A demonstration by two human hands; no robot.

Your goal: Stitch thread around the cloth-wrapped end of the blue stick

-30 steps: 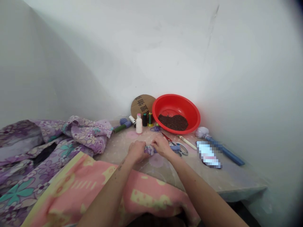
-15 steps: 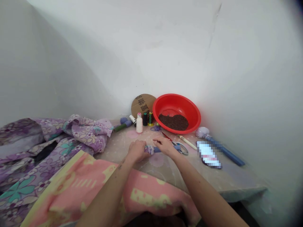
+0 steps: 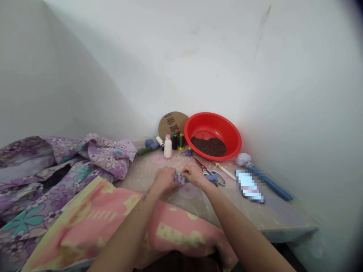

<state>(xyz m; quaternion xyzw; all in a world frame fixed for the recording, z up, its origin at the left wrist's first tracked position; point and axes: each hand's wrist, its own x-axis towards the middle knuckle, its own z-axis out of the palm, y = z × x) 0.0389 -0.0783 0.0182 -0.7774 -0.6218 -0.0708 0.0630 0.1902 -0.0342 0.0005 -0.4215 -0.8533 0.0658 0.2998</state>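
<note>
My left hand (image 3: 165, 179) is wrapped around the end of a blue stick with floral cloth (image 3: 179, 179) bunched about it, low over the table. Just right of that bunch, my right hand (image 3: 194, 175) is closed in a pinch against the cloth; anything between its fingertips is too small to make out. The stick's blue end (image 3: 211, 178) sticks out past my right hand, near red-bladed scissors (image 3: 201, 163) lying on the table. Most of the bundle's left end is hidden inside my left hand.
A red basin (image 3: 239, 143) holding dark grains leans at the back. Several thread spools, among them a white one (image 3: 168, 147), stand beside it. A seam ripper-like pale tool (image 3: 225, 170), phone (image 3: 251, 186) and blue-handled stick (image 3: 273, 185) lie right. Floral fabric (image 3: 93, 155) heaps left.
My right hand's fingers have come in from slightly extended to a pinch, closer to the floral cloth. My left hand keeps its hold on the bundle.
</note>
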